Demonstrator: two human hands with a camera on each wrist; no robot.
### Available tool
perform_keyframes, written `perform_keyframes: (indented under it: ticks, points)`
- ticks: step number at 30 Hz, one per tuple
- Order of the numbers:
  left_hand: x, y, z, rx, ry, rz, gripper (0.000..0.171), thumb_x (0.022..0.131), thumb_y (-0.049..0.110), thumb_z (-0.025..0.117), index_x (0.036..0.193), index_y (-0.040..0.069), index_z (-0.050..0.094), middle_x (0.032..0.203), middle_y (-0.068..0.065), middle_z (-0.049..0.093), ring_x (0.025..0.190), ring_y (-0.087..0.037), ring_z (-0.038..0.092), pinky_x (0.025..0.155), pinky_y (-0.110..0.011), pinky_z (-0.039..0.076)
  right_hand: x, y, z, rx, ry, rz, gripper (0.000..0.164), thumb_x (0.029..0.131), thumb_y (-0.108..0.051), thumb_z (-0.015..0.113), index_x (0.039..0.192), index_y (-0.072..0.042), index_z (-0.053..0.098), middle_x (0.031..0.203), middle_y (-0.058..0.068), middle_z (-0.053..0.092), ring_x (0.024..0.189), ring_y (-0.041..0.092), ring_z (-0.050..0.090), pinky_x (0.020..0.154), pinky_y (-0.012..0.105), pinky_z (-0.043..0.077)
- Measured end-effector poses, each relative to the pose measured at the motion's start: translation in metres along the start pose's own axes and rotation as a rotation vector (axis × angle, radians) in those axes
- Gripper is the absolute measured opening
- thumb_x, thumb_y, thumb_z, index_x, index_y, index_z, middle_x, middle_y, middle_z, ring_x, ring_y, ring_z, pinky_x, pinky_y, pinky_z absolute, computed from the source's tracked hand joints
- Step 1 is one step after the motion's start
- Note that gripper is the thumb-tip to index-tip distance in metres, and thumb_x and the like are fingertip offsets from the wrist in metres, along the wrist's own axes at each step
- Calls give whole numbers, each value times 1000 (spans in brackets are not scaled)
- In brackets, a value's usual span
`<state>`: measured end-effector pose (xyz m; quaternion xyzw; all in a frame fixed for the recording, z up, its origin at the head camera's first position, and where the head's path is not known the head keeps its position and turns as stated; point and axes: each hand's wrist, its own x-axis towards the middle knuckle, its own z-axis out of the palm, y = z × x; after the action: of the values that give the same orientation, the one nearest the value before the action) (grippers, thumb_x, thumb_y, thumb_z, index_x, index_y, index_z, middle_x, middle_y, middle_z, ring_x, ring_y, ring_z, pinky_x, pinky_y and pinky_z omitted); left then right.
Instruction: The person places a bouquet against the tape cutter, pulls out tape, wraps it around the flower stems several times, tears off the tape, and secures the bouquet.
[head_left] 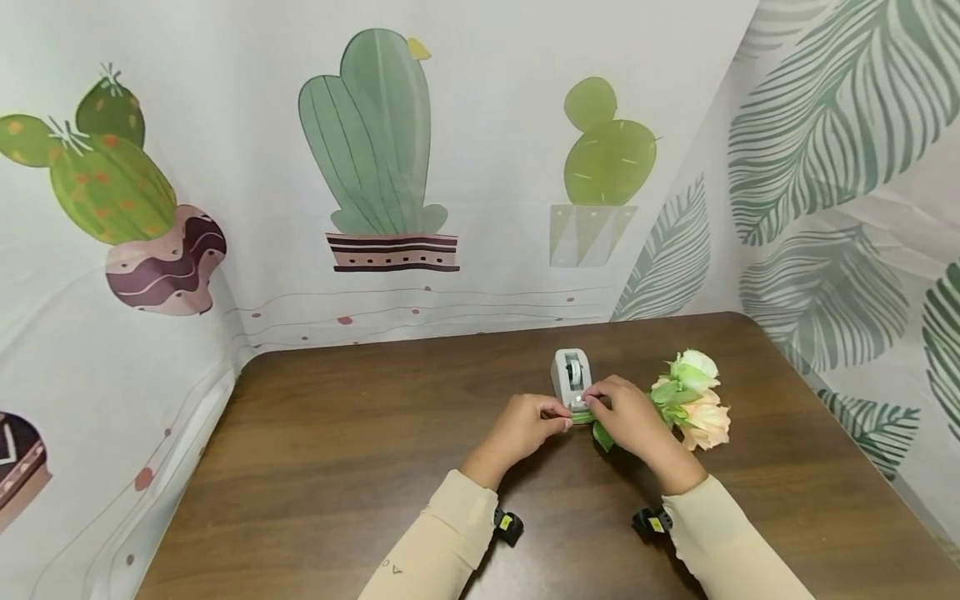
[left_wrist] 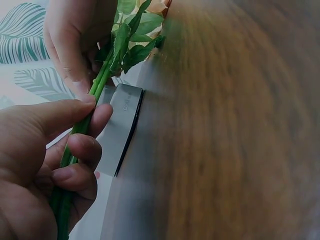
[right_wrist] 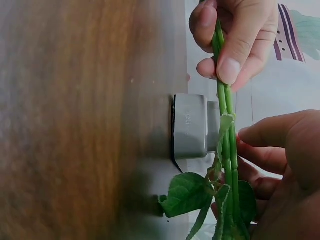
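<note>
Green stems (right_wrist: pixel 227 150) run crosswise before the tape dispenser (head_left: pixel 560 379), my left hand (head_left: pixel 521 429) gripping their leafless part; my right hand (head_left: pixel 630 417) is nearer the blossoms (head_left: pixel 707 421), its hold unclear on my feed.

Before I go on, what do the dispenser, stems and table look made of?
Dispenser: likely hard plastic, pale grey and satin, judging by its smooth moulded body.
Stems: green with a slight sheen; plastic-coated or natural, the look leaves it open.
Table: wood or wood-look laminate, dark brown, softly reflective, with streaky grain.
</note>
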<state>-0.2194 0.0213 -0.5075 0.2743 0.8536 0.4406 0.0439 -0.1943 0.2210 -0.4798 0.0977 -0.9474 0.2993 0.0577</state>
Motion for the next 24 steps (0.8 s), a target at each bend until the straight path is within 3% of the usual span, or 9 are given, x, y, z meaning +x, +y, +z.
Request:
perform_keyframes:
  ticks: [8,24]
  points:
    - [0,3,-1,-6,-24,-52,5,90,17,76,92,13,80,91,3,79,80,3,63,74,-16,51,1,2,4,29,22,66,18,98,-15,62,102,-5,76,107,14,70,104,32,67,91,53,51]
    - [1,1,0,-1,-21,-64,7,90,18,77,91,12,80,90,2,78,81,-1,64,74,-17,50,1,-1,4,114,-13,126,18,98,-20,64,105,-8,75,117,16,68,112,36,64,97,56,48]
